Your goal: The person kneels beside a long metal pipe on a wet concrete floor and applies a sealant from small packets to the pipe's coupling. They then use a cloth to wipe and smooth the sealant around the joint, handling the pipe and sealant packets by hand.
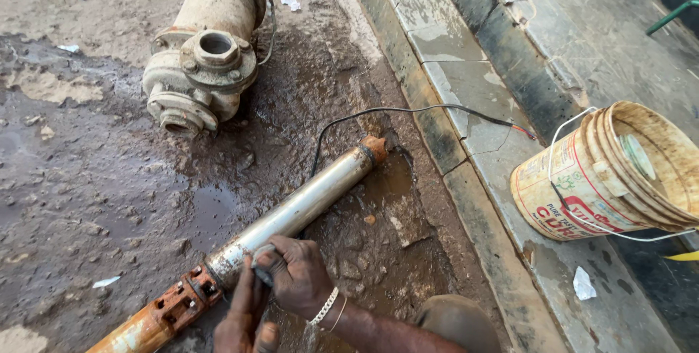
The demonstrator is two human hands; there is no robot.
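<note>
A long silver metal pump cylinder (306,204) lies slanted on wet, muddy ground. Its near end joins a rusty orange flanged pipe (164,313); its far end has a rusty cap (375,147). My right hand (302,276), with a white bracelet on the wrist, curls over the cylinder's near end. My left hand (244,316) reaches up from below beside it. Between both hands a small dark grey piece (261,271) is pinched against the cylinder; I cannot tell what it is.
An old cream-coloured motor pump (204,54) lies at the back. A thin black cable (408,110) runs from the cylinder's far end onto the concrete kerb (466,91). A dirty plastic bucket (575,185) lies tipped at the right. My knee (459,320) is at the bottom.
</note>
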